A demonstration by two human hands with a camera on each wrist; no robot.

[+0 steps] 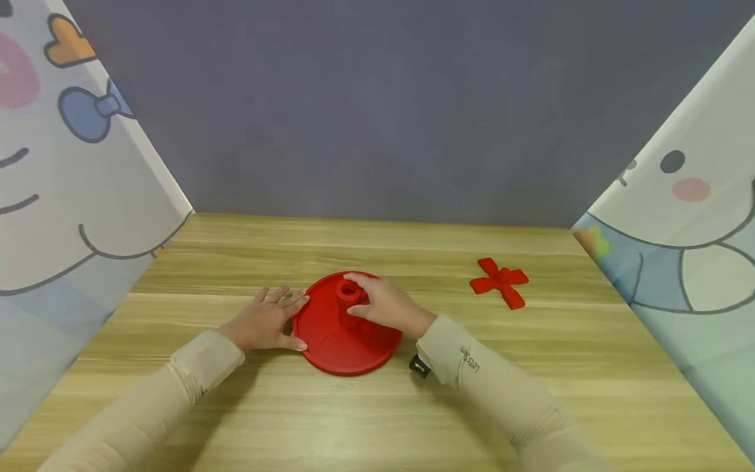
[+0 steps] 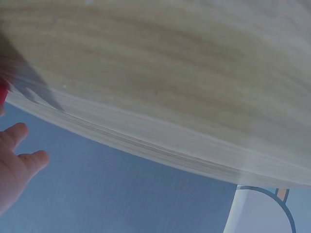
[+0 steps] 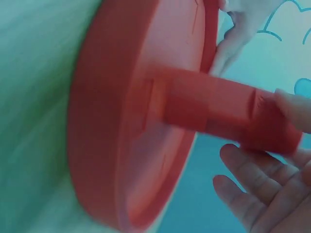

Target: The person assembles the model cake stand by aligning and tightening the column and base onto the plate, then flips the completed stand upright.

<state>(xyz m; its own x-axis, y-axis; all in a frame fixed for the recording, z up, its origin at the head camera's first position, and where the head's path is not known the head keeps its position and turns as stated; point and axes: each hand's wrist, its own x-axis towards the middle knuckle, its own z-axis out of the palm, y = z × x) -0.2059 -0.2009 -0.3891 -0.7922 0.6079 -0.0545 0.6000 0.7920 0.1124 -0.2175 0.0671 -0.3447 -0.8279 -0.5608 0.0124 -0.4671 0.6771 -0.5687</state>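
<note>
Two hands are working at a red disc point(image 1: 330, 354) on a wooden table point(image 1: 330, 426). The disc is lying flat, and a red post point(image 3: 209, 104) is rising from its middle, its long axis standing upright and its hollow end facing up. The right hand point(image 1: 386, 305) is grasping the post near this upper end, the thumb and fingers curling about it from the right. The left hand point(image 1: 265, 322) is clenching nothing; its spread fingers and thumb are touching the disc's left rim. The governing relation, in all likelihood, is that between the right hand and the post: the hand is reaching in from the right, across the post's axis, and is the nearer of the two, while the left hand is bordering the disc on the opposite side and appears to be steadying it. A red cross-shaped piece point(image 1: 501, 280) is lying well apart, to the right of the right hand and slightly farther from the person; neither hand is touching it.
</note>
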